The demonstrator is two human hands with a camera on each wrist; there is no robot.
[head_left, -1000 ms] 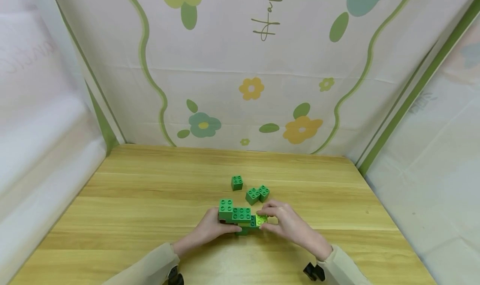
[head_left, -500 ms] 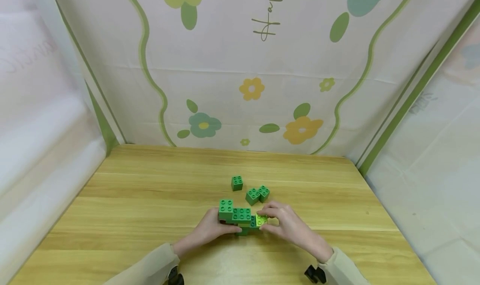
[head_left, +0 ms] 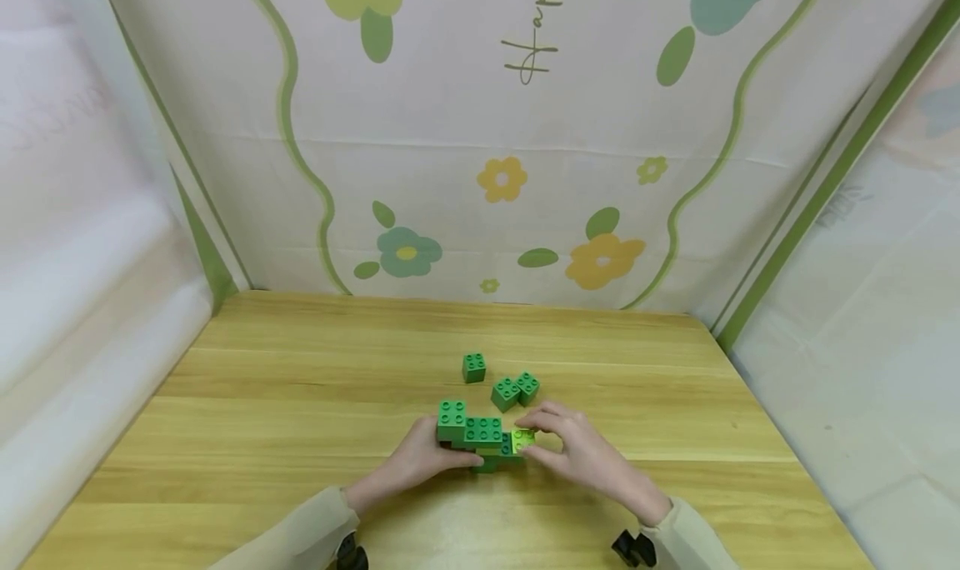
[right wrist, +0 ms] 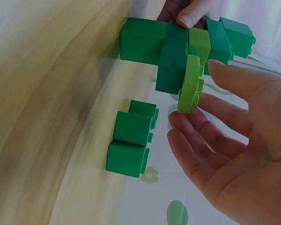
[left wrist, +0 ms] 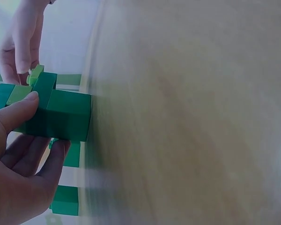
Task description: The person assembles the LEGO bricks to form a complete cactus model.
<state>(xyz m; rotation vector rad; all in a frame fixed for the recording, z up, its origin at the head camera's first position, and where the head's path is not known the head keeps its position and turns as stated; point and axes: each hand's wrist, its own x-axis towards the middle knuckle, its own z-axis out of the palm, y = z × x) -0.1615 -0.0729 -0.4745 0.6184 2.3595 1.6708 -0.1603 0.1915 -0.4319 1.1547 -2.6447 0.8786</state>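
Note:
My left hand [head_left: 422,457] grips a built-up piece of toy building bricks [head_left: 483,437] from its left side, thumb along the near face. Dark and mid-green bricks make up most of it, with a lime layer between them and a raised block at the left end. On a low dark green brick [right wrist: 171,70] at its right end sits a thin lime-green brick [head_left: 522,441], studs up. Thumb and fingers of my right hand [head_left: 581,453] pinch this lime brick at its opposite ends. In the left wrist view, the left thumb and fingers hold the piece [left wrist: 61,115] from two sides.
Behind the piece, one loose green brick [head_left: 474,372] stands alone on the wooden table [head_left: 300,370]. Two more, a nearer green brick [head_left: 505,396] and its neighbour [head_left: 529,392], stand side by side. A flowered white cloth [head_left: 450,137] hangs along the table's back edge.
My right wrist has shifted very slightly to the right, its fingers staying at the lime-green brick. The left hand and the loose bricks keep their places.

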